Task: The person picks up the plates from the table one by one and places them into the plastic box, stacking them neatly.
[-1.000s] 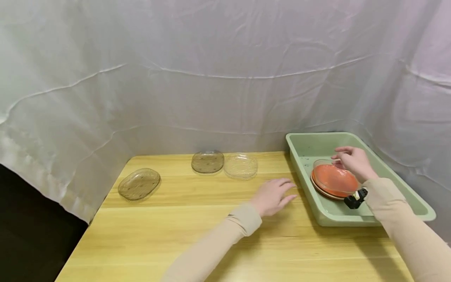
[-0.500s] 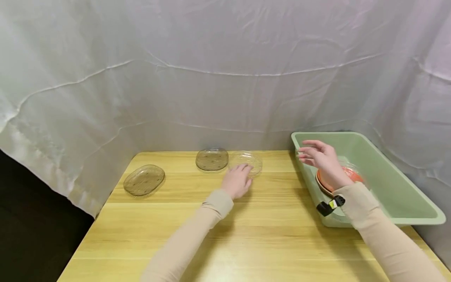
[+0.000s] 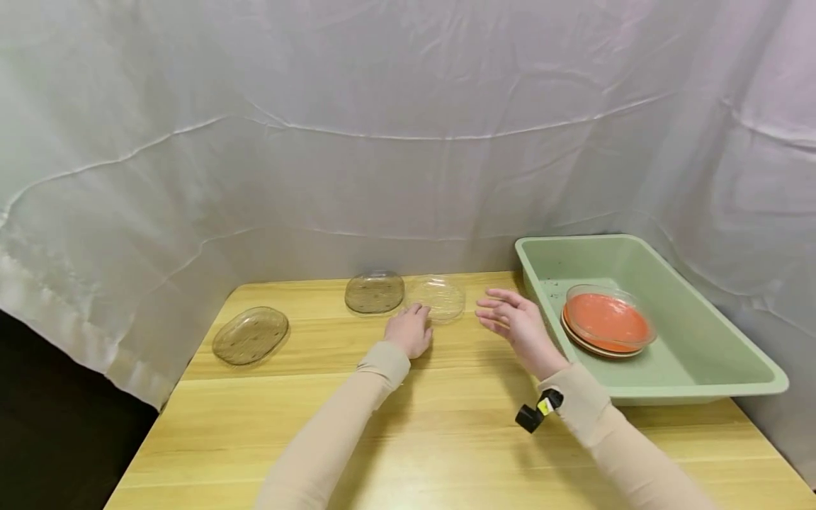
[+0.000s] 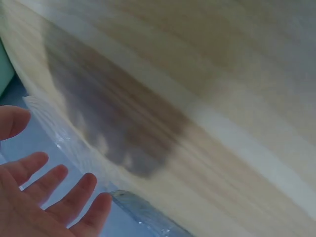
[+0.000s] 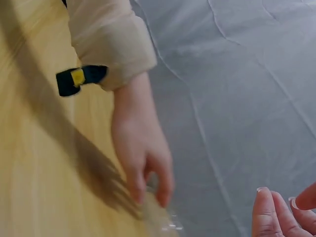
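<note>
My left hand (image 3: 408,333) reaches over the table, fingertips overlapping the near-left edge of a clear glass plate (image 3: 445,294) in the head view. Its fingers are spread and hold nothing in the left wrist view. Touching or nearly so, a smoky grey glass plate (image 3: 375,292) lies just left of the clear one. My right hand (image 3: 519,329) hovers to the right of the clear plate, fingers loosely bent and apart, with nothing in them. In the right wrist view its fingertips (image 5: 266,212) show at the lower right.
A green tub (image 3: 701,392) stands on the right of the wooden table (image 3: 459,453). Inside it sits a stack with an orange plate (image 3: 605,322) under clear glass. A brownish glass plate (image 3: 250,336) lies at the far left. Grey cloth (image 3: 395,184) hangs behind.
My right hand has left the stack in the tub and moved left over the table, empty. My left hand has moved left and away from me, to the clear plate's edge.
</note>
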`<state>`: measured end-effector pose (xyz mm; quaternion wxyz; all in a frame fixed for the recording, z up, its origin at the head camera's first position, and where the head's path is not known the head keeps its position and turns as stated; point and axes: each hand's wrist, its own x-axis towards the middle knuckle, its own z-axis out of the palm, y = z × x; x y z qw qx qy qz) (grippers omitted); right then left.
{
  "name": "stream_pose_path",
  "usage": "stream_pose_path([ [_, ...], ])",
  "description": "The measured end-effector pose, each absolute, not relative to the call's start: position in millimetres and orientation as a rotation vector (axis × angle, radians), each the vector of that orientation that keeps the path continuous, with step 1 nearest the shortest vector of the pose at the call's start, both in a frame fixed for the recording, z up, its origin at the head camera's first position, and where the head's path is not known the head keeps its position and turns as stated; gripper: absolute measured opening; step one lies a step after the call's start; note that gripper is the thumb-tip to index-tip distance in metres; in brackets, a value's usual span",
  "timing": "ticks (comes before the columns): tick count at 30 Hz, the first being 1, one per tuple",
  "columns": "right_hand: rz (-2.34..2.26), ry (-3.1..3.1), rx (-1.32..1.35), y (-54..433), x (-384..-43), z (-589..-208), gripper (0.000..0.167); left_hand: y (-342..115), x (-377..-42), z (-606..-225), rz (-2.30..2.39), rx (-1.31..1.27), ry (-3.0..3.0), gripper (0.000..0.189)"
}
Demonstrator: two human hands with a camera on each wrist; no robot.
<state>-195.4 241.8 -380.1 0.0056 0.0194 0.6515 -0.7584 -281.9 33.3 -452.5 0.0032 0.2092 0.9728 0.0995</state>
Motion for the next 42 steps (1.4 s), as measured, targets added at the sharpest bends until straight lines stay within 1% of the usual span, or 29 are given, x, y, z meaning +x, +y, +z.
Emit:
stream_pose_path([
  [5, -2.399, 1.953, 0.159, 231, -199, -403, 0.039, 32, -281, -454, 0.323, 0.616, 3.050, 0.052],
  [10, -2.409, 1.894, 0.237, 229, -203, -415, 0.040, 30, -280, -452, 0.291, 0.609, 3.045, 0.050],
  [20, -2.333, 1.920, 0.255, 220, -207, -435, 0.045, 25, -281, -456, 0.249, 0.629, 3.060, 0.043],
  [31, -2.286, 1.959, 0.242, 221, -206, -443, 0.047, 14, -278, -461, 0.295, 0.849, 3.099, 0.028],
  [42, -2.281, 1.973, 0.249, 222, -208, -445, 0.046, -8, -273, -465, 0.454, 0.936, 3.088, 0.028],
])
